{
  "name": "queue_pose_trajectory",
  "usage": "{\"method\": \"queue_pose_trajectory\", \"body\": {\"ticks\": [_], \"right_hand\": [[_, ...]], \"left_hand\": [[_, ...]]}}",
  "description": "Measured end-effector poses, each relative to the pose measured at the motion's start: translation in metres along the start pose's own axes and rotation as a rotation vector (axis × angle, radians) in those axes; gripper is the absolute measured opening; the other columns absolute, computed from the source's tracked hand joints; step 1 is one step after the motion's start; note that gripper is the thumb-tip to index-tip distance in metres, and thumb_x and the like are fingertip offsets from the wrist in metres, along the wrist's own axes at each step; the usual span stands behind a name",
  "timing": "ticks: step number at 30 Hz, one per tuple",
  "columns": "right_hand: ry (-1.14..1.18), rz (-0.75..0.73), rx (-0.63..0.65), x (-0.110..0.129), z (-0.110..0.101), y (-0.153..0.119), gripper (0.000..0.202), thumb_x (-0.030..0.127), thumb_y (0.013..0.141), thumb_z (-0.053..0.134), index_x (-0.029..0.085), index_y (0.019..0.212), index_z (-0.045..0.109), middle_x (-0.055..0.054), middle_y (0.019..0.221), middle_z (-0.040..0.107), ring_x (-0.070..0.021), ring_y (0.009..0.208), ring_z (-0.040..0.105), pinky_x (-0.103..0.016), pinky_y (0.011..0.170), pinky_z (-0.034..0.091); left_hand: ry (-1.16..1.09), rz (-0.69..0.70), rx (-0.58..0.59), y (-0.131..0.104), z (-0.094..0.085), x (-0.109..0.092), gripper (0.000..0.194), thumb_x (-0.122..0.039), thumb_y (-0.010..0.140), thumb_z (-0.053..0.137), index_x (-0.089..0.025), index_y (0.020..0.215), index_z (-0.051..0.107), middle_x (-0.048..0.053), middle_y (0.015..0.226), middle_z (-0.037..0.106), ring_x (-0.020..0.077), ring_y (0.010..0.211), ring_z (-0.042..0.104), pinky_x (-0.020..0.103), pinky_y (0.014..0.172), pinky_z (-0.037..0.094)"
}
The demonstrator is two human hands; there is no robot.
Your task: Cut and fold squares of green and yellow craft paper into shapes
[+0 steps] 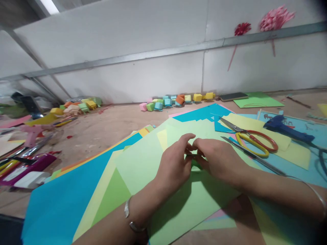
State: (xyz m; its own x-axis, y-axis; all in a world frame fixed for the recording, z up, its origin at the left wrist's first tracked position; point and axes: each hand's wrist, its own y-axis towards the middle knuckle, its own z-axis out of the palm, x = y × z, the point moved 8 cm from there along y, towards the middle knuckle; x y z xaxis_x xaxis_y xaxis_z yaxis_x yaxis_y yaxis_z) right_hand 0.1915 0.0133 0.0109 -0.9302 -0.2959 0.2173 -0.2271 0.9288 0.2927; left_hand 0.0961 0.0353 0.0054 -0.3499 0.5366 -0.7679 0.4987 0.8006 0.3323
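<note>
My left hand [176, 160] and my right hand [217, 156] meet at the middle of the view, fingers bent and closed in a pinch. Between them they hold a small green paper piece [196, 165], mostly hidden by the fingers, so its shape cannot be made out. Beneath both hands lies a large pale green paper sheet [143, 163], on which they cast shadows. Just right of my right hand are scissors [251, 136] with one red and one yellow handle loop. A slim grey pointed tool [255, 156] lies beside my right forearm.
Blue paper [63, 190] and other coloured sheets spread leftward. A blue glue gun [286, 127] rests at right, a pink glue gun [33, 134] at far left. Several small paper boxes [167, 102] line the wall. Paper flowers [276, 18] are tucked behind a metal rail [163, 51].
</note>
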Motion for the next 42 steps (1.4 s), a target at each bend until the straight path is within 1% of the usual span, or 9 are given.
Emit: {"method": "queue_pose_trajectory", "body": {"ticks": [3, 6, 9, 11, 17, 26, 32, 38, 42], "right_hand": [[-0.039, -0.09, -0.161, 0.004, -0.012, -0.001, 0.013, 0.004, 0.073, 0.055, 0.017, 0.071, 0.057, -0.003, 0.065, 0.062, -0.0162, 0.059, 0.053, -0.027, 0.054, 0.028], [0.055, -0.234, -0.363, 0.014, -0.026, -0.006, 0.017, 0.007, 0.08, 0.05, 0.018, 0.067, 0.055, -0.002, 0.064, 0.06, -0.015, 0.061, 0.051, -0.026, 0.057, 0.034], [0.141, -0.298, -0.483, 0.019, -0.033, -0.012, 0.017, 0.008, 0.083, 0.046, 0.017, 0.071, 0.055, -0.004, 0.068, 0.06, -0.0153, 0.065, 0.052, -0.025, 0.061, 0.037], [0.151, -0.31, -0.47, 0.02, -0.031, -0.011, 0.017, 0.006, 0.081, 0.045, 0.017, 0.072, 0.055, -0.004, 0.069, 0.059, -0.0154, 0.066, 0.051, -0.025, 0.06, 0.037], [0.059, -0.178, -0.17, 0.009, -0.009, -0.001, 0.018, 0.002, 0.069, 0.049, 0.017, 0.06, 0.053, 0.0, 0.057, 0.054, -0.0128, 0.056, 0.045, -0.024, 0.053, 0.027], [-0.021, -0.288, -0.25, 0.016, -0.014, -0.009, 0.023, 0.006, 0.073, 0.046, 0.016, 0.055, 0.054, 0.0, 0.05, 0.049, -0.0119, 0.05, 0.037, -0.025, 0.05, 0.021], [-0.102, -0.202, -0.035, 0.01, -0.005, 0.001, 0.016, 0.011, 0.075, 0.056, 0.016, 0.059, 0.058, 0.0, 0.056, 0.054, -0.0113, 0.053, 0.04, -0.025, 0.051, 0.019], [-0.194, -0.358, -0.159, 0.025, -0.016, -0.002, 0.018, 0.011, 0.082, 0.053, 0.015, 0.066, 0.059, -0.003, 0.06, 0.054, -0.0145, 0.057, 0.042, -0.028, 0.055, 0.021], [-0.202, -0.458, -0.238, 0.028, -0.018, -0.011, 0.026, 0.004, 0.081, 0.045, 0.016, 0.061, 0.056, -0.003, 0.056, 0.054, -0.0142, 0.054, 0.04, -0.029, 0.056, 0.024]], "left_hand": [[-0.336, -0.094, -0.045, 0.003, -0.002, 0.009, 0.045, -0.01, 0.072, 0.063, -0.02, 0.114, 0.052, 0.006, 0.102, 0.065, 0.0211, 0.099, 0.061, 0.036, 0.09, 0.046], [-0.78, -0.36, -0.117, 0.005, 0.0, 0.03, 0.032, -0.033, 0.08, 0.064, -0.015, 0.107, 0.057, 0.011, 0.11, 0.063, 0.0237, 0.107, 0.059, 0.035, 0.091, 0.046], [-1.069, -0.614, 0.032, 0.001, 0.023, 0.037, 0.044, -0.053, 0.089, 0.048, -0.013, 0.1, 0.059, 0.012, 0.095, 0.066, 0.024, 0.092, 0.064, 0.034, 0.077, 0.051], [-1.125, -0.71, 0.193, -0.006, 0.039, 0.034, 0.052, -0.059, 0.092, 0.037, -0.013, 0.096, 0.06, 0.01, 0.083, 0.066, 0.0231, 0.082, 0.065, 0.034, 0.068, 0.052], [-1.011, -0.586, 0.3, -0.016, 0.052, 0.025, 0.058, -0.069, 0.082, 0.049, -0.012, 0.087, 0.059, 0.007, 0.076, 0.062, 0.0175, 0.07, 0.062, 0.031, 0.063, 0.054], [-0.977, -0.562, 0.325, -0.017, 0.052, 0.02, 0.058, -0.071, 0.076, 0.056, -0.014, 0.09, 0.055, 0.006, 0.08, 0.062, 0.015, 0.064, 0.061, 0.029, 0.058, 0.053], [-1.033, -0.591, 0.312, -0.015, 0.051, 0.022, 0.056, -0.068, 0.078, 0.057, -0.013, 0.089, 0.058, 0.006, 0.079, 0.061, 0.0125, 0.063, 0.059, 0.026, 0.059, 0.052], [-1.041, -0.606, 0.265, -0.013, 0.047, 0.031, 0.054, -0.067, 0.08, 0.055, -0.013, 0.085, 0.059, 0.005, 0.081, 0.062, 0.013, 0.065, 0.06, 0.029, 0.064, 0.053], [-1.04, -0.648, 0.34, -0.017, 0.052, 0.027, 0.06, -0.069, 0.08, 0.051, -0.011, 0.087, 0.061, 0.007, 0.076, 0.064, 0.0155, 0.063, 0.063, 0.033, 0.067, 0.055]]}}
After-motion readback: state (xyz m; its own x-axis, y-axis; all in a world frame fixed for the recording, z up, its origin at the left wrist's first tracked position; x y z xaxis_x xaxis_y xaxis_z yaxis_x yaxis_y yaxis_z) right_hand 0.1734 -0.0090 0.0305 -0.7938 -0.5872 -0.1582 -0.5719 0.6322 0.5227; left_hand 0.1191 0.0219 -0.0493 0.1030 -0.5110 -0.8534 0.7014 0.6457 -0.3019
